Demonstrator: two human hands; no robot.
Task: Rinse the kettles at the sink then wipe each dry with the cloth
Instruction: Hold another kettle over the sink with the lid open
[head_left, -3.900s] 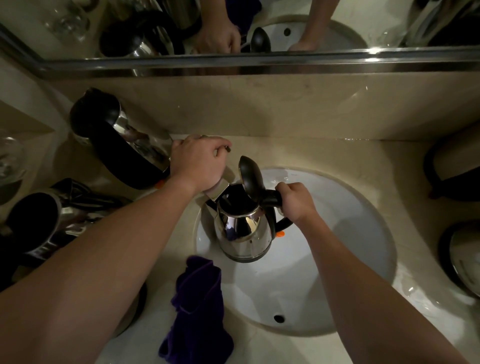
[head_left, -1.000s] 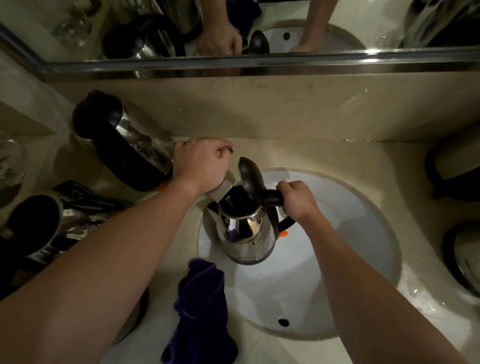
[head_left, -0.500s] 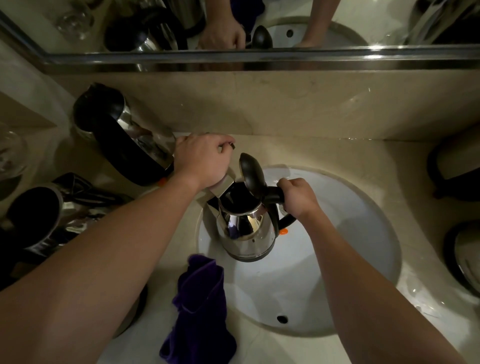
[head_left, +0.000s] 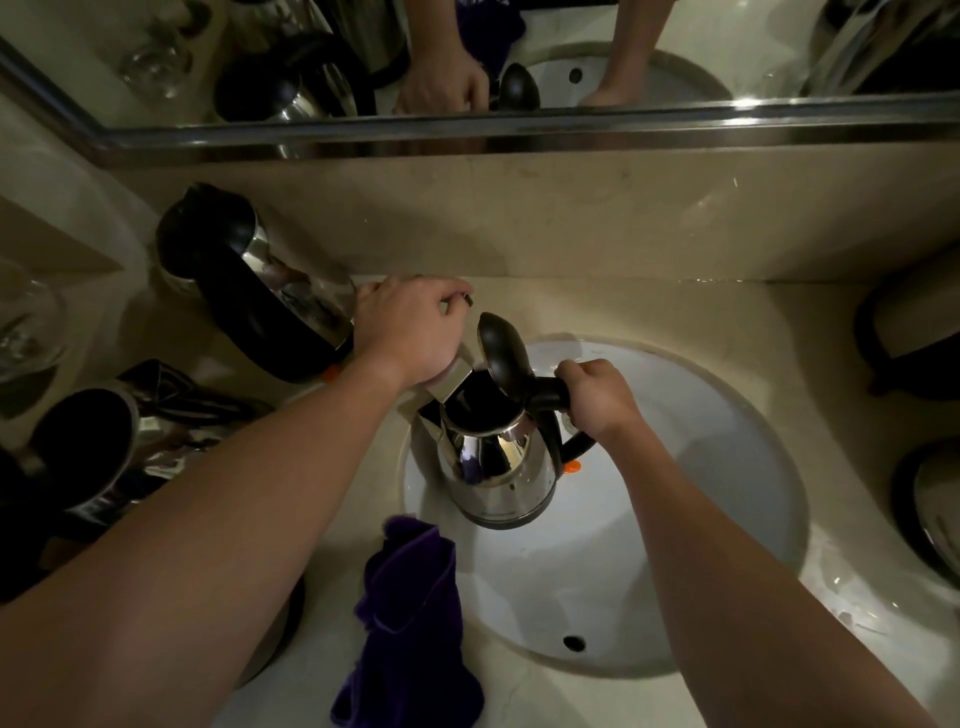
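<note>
Still, right hand (head_left: 597, 397) holds kettle (head_left: 496, 462) over sink (head_left: 727, 467), barely shifted.

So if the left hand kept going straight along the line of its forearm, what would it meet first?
Probably the beige backsplash wall behind the sink. The left hand points up and away over what looks like the faucet, with only a strip of counter beyond it; depth is unclear.

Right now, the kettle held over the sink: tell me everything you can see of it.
The kettle is polished steel, mirror-bright, with a black base ring, black handle and an orange tab low on the handle side. Its black lid is flipped up, showing a dark interior. It sits roughly upright over the left part of the white basin. The right hand grips the handle; the left hand is at the tap by its spout.
</note>
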